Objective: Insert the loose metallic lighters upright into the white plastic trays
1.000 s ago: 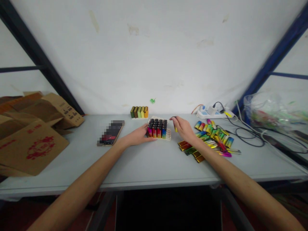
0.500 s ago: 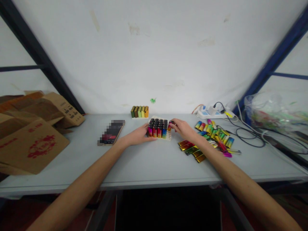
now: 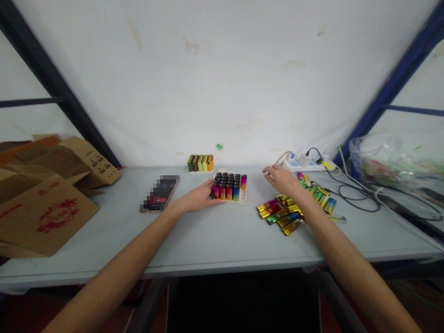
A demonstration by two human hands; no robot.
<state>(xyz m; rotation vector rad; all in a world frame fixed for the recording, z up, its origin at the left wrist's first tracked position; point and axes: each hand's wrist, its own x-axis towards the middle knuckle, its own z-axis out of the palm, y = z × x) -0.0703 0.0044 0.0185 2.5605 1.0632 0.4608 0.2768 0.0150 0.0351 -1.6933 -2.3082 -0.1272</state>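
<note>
In the head view, a white tray (image 3: 243, 197) holds rows of upright, shiny multicoloured lighters (image 3: 227, 189) with dark tops. My left hand (image 3: 200, 196) grips its left side, thumb along the front and fingers behind. One purple-and-gold lighter (image 3: 243, 181) stands at the back of the tray's right-hand column, with bare tray in front of it. My right hand (image 3: 282, 179) hovers over the left part of a loose lighter pile, fingers loosely bent and apart, nothing visible in them. Loose lighters (image 3: 277, 213) lie below it, some hidden by my hand and forearm.
Another block of green, brown and orange lighters (image 3: 201, 163) stands by the wall. A phone (image 3: 160, 194) lies left of my left hand. Cardboard boxes (image 3: 52, 208) fill the left end. A power strip (image 3: 301, 164), cables (image 3: 350, 194) and a plastic bag (image 3: 388, 157) are at right.
My right hand has let go of a purple-and-gold lighter, which now stands in the tray's right column, and has moved right over the loose pile. My left hand stays on the tray.
</note>
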